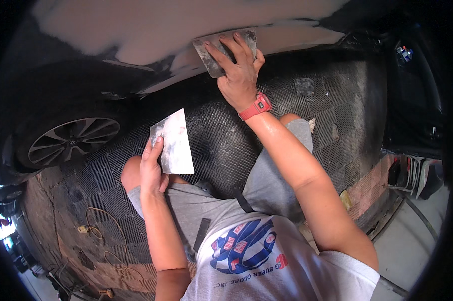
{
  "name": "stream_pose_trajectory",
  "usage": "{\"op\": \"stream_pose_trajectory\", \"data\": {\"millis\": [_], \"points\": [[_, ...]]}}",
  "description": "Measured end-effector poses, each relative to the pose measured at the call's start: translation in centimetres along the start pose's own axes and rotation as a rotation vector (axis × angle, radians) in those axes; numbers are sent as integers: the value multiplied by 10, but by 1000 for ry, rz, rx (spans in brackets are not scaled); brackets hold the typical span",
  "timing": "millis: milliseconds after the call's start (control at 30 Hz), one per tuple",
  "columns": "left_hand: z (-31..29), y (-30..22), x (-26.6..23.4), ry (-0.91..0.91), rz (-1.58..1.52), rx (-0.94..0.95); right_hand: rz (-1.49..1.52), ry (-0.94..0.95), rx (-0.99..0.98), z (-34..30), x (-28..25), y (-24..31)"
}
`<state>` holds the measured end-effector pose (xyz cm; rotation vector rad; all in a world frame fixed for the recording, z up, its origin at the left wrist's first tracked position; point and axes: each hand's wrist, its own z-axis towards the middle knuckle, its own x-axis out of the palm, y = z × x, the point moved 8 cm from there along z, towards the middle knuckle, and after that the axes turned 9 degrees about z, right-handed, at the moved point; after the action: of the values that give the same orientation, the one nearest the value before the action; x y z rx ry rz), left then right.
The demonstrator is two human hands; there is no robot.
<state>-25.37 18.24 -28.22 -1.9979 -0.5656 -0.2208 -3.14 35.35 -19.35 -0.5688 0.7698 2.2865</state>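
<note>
Against the lower side of a dark car body [136,30] coated with dull pinkish-beige filler [101,25], my right hand [239,75] presses a flat metal spreader [209,57]. Its fingers lie spread over the blade, and the blade's far edge meets the panel. A red wristwatch [256,106] circles that wrist. Lower and to the left, my left hand [154,165] grips a second flat spreader [175,143] by its side, thumb on top. This blade is pale and smeared, held over my lap apart from the car.
A car wheel [73,140] stands at the left. Dark ribbed floor mats [221,140] lie beneath me. An orange cord [121,236] curls across the floor at lower left. Another dark vehicle part [412,100] rises at the right, near a hose [422,215].
</note>
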Motion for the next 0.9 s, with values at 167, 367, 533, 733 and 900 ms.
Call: {"op": "stream_pose_trajectory", "data": {"millis": [167, 367, 533, 733, 900], "points": [[-2, -1, 5, -25, -31, -2, -23, 78, -26, -18, 33, 7], [0, 1, -1, -28, 3, -18, -42, 217, -45, -66, 62, -15], [-2, 2, -8, -91, 50, -33, -84, 146, 175, -77, 26, -60], [2, 1, -8, -82, 21, -16, -6, -71, 17, -30, -9, -69], [3, 3, -7, -90, 38, -24, 9, -79, -19, -12, -2, -70]]}}
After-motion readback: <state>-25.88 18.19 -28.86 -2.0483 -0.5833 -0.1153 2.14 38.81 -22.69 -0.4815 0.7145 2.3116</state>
